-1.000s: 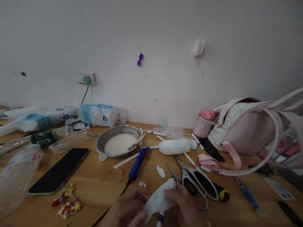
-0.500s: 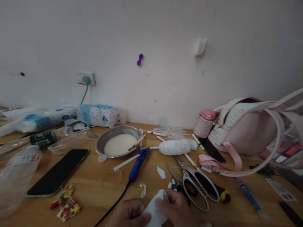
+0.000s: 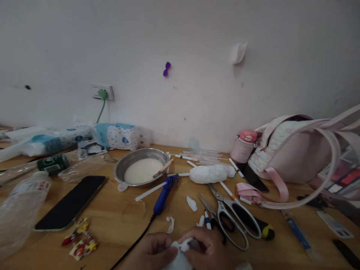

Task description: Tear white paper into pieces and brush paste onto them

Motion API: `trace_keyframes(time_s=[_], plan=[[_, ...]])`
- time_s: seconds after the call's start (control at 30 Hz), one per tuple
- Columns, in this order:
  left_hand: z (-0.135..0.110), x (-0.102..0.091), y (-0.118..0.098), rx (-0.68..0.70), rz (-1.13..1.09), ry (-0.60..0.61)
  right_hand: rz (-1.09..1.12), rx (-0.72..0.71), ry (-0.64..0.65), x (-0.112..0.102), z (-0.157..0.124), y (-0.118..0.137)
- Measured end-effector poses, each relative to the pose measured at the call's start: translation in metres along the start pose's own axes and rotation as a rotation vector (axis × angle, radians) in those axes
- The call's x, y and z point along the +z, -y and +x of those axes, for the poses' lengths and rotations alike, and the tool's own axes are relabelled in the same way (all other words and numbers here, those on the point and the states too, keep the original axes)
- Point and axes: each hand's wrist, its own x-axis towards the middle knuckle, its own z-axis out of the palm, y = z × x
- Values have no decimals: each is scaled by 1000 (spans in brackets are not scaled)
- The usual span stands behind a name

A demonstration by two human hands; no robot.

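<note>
hands cut off below

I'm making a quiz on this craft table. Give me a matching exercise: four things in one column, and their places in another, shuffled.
Things:
1. round metal bowl of white liquid
2. black smartphone
3. grey-handled scissors
4. crumpled white tissue

Places:
A. pinched between the left hand and right hand
B. lying flat at the left, in front of the bowl
C. near the wall, with a brush resting in it
D. lying open to the right of the blue glue gun

Pairs: 1-C, 2-B, 3-D, 4-A
</note>
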Motion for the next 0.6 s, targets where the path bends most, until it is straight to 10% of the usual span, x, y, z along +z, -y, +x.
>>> trace_keyframes(time_s=[0.17,0.4,0.6], plan=[[0,3,-5,26,-16,-18,29,-181,-45,-7,-1,1],[-12,9,-21,74,144,-50,380,121,77,0,6,0],[-12,8,-23,116,351,-8,233,127,146,-2,5,-3]])
